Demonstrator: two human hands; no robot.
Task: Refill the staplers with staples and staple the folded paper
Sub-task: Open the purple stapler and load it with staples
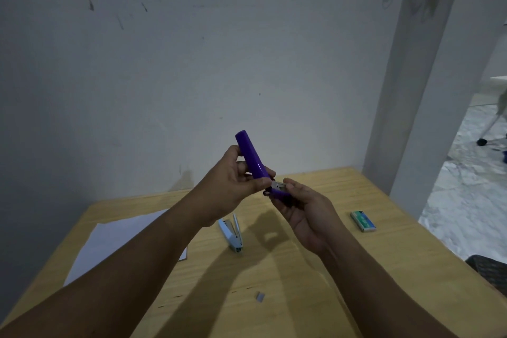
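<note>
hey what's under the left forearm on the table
White paper lies flat on the table, partly covered by the left forearm. Its right edge shows by a white stapler. Whether the paper is folded, or anything lies on its hidden part, cannot be seen.

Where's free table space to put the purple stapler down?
Bare wood lies between the white stapler and the green staple box, and along the wooden table's right side toward the near edge. The small grey staple strip sits near front centre. The left side is crowded: the white paper sheet covers it, beside the white stapler.
</note>
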